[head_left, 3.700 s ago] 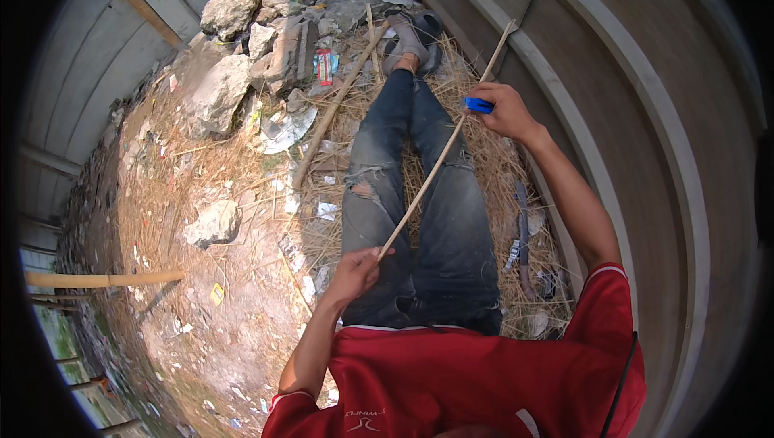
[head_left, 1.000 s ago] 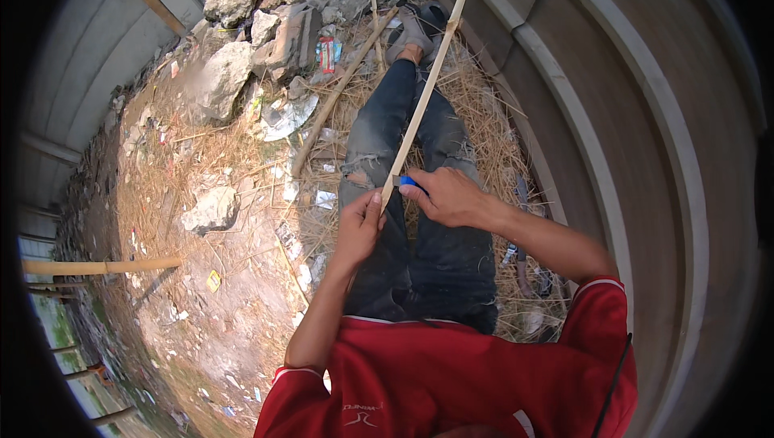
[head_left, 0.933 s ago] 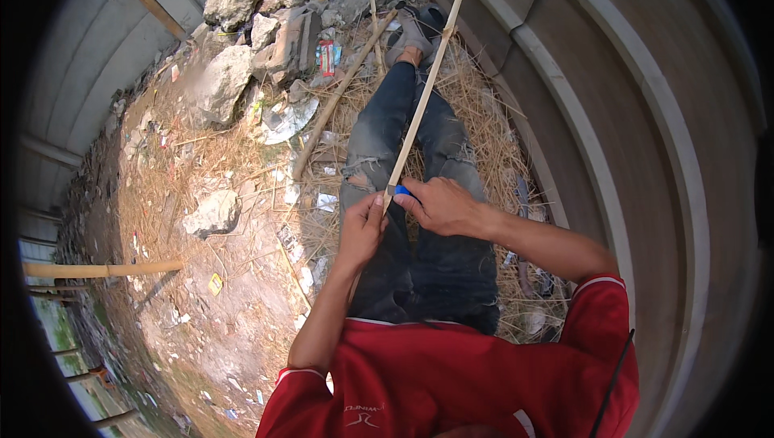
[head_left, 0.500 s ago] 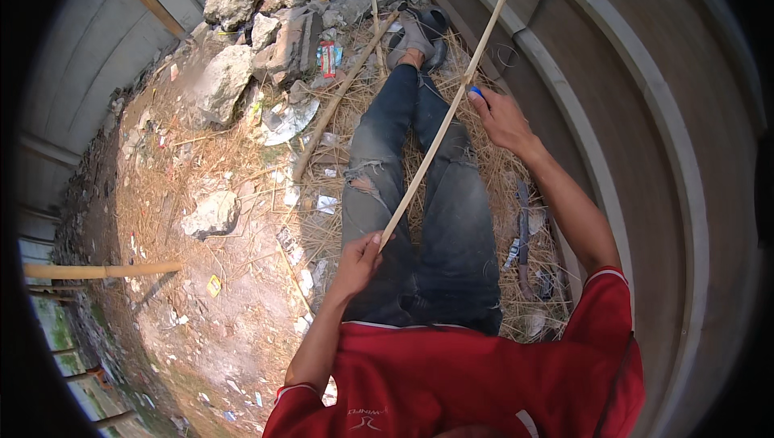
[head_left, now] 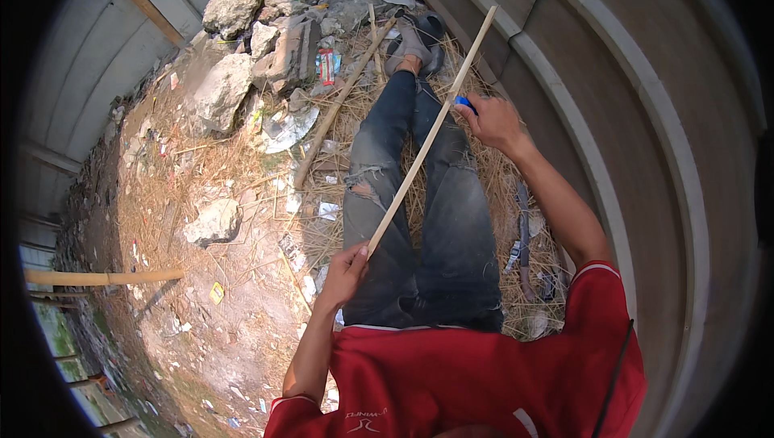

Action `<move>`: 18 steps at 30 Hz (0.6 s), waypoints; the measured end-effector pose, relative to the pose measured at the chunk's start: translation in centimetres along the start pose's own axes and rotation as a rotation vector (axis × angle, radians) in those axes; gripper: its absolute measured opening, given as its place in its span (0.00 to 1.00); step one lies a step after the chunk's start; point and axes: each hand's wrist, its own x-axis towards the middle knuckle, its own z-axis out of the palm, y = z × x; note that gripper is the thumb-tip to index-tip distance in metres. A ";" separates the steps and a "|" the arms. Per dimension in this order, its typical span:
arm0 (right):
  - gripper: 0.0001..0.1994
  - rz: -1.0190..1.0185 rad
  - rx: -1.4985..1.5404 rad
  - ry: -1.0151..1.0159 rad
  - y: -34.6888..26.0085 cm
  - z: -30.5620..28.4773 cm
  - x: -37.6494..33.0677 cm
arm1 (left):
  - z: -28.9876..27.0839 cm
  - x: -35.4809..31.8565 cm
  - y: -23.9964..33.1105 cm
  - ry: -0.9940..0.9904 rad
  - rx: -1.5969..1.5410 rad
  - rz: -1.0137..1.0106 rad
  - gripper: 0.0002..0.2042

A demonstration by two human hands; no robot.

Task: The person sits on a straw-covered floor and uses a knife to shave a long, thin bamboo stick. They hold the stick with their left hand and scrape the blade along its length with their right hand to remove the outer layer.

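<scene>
A long, pale wooden strip (head_left: 414,162) slants over my outstretched legs, its far end up by the corrugated wall. My left hand (head_left: 344,275) pinches its near end above my thigh. Closed around a small blue tool (head_left: 465,104), my right hand (head_left: 495,122) is beside the strip, past its middle. Only a blue part of the tool shows; the rest is hidden by the fingers, so I cannot tell its exact kind. The tool meets or nearly meets the strip's right edge.
Corrugated sheeting (head_left: 637,139) rises close on my right. Rocks (head_left: 223,91) and rubble lie ahead to the left. A thicker stick (head_left: 343,107) rests on straw beside my legs (head_left: 451,228). A bamboo pole (head_left: 105,277) juts in from the left. Litter is scattered over the ground.
My right hand and the blue tool have shifted slightly toward me and left. The strip's far end has dropped nearer, and my left hand has moved a little left and toward my body.
</scene>
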 end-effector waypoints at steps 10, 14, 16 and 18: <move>0.18 0.030 0.053 0.180 -1.3 0.8 -1.3 | -0.9 -0.4 0.0 -0.178 -0.359 -0.217 0.21; 0.19 0.112 0.246 0.225 0.6 0.7 -1.3 | -0.9 -0.3 0.0 -0.175 -0.358 -0.227 0.21; 0.18 0.155 0.367 0.239 0.9 0.2 -1.2 | -0.8 -0.3 -0.1 -0.159 -0.348 -0.211 0.21; 0.18 0.144 0.401 0.218 -0.3 -1.7 -0.8 | -0.9 -0.5 -0.3 -0.143 -0.340 -0.201 0.21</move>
